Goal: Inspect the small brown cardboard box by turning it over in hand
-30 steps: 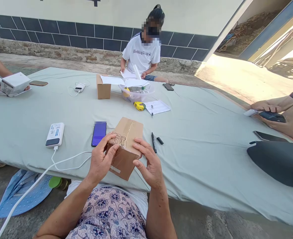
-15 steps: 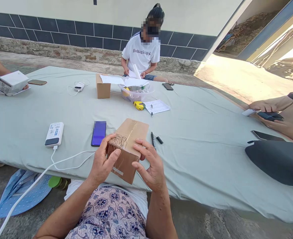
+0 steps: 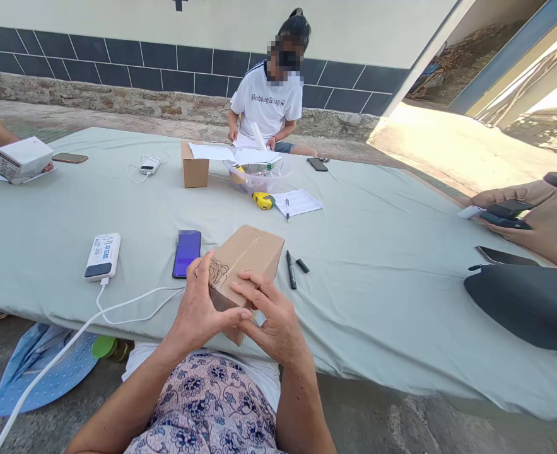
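A brown cardboard box [image 3: 252, 249] with black scribbled loops on its top is tilted at the table's near edge, between my two hands. My left hand [image 3: 199, 309] grips its left side, the thumb stretched across the near face. From the right, my right hand [image 3: 274, 318] rests its fingers on the top and near edge, the thumb tip close to the left thumb. Part of the near face is hidden behind the thumbs. Right of the box lie an uncapped black marker [image 3: 291, 270] and its cap [image 3: 302, 265]. Left of it is a phone [image 3: 187, 254] with a lit purple-blue screen.
A white power bank [image 3: 102, 255] with a cable lies left. Farther back are an open carton [image 3: 194, 169], a clear plastic basin [image 3: 259, 183], a yellow tape measure [image 3: 263, 200] and paper [image 3: 301, 202]. Other people sit around the table; a dark cap-like object [image 3: 519, 306] lies right.
The box has turned slightly in my hands. My thumbs have come together over its near face, and my right fingers have slid left across the top.
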`<state>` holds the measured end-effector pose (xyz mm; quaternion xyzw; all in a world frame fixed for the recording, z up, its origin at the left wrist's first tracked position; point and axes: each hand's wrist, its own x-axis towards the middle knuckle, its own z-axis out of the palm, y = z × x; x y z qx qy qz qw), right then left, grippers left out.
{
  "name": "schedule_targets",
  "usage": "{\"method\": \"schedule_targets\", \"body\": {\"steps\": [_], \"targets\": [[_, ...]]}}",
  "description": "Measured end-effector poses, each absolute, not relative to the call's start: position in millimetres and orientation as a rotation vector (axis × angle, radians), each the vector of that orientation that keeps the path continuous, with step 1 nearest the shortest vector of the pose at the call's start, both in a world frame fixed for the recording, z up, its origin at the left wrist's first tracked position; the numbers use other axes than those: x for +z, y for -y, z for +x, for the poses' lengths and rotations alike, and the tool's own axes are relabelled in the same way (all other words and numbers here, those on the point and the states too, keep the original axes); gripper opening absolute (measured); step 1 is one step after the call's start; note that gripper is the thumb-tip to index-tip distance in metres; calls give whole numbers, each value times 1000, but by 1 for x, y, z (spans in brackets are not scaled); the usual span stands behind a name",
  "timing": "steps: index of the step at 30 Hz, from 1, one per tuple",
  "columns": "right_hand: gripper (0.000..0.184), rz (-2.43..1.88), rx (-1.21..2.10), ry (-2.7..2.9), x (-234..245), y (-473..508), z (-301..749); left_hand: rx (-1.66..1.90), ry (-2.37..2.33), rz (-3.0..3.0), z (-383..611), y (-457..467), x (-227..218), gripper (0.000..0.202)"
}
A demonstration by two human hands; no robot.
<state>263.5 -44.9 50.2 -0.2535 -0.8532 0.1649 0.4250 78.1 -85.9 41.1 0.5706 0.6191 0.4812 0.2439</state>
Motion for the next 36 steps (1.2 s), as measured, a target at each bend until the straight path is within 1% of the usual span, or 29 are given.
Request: {"method": "schedule_targets", "body": {"steps": [3,5,7,10,12,14,17,19,24,28,32,34,36], "targets": [[45,-583,505,2121,50,42,267,1398,-1720,1573,78,85,41,114],[46,-584,578,2057,48,40,269,1468,-1744,1609,77,84,41,107],[41,-622,609,1968,46,38,268,1505,-1767,1656,77,84,40,98],[33,-685,567,1855,43,35,266,1476,-1770,1755,77,84,39,75],[29,-705,532,1831,42,34,264,1440,-1751,1830,77,84,38,67],[26,-718,523,1845,42,33,262,1390,-1728,1899,77,85,38,70],[23,-744,537,1847,41,32,260,1292,-1724,1973,78,84,38,88],[23,-739,545,1844,42,32,260,1266,-1747,1992,80,84,37,93],[34,-741,558,1850,42,34,258,1315,-1791,1997,83,84,37,77],[42,-889,611,1748,38,31,260,1289,-1760,2030,81,85,39,78],[59,-1105,649,1570,31,23,268,1345,-1665,2057,75,85,42,78],[65,-1215,630,1475,29,18,275,1381,-1571,2087,69,85,43,76],[67,-1303,577,1398,29,15,284,1407,-1458,2116,62,85,45,74]]}}
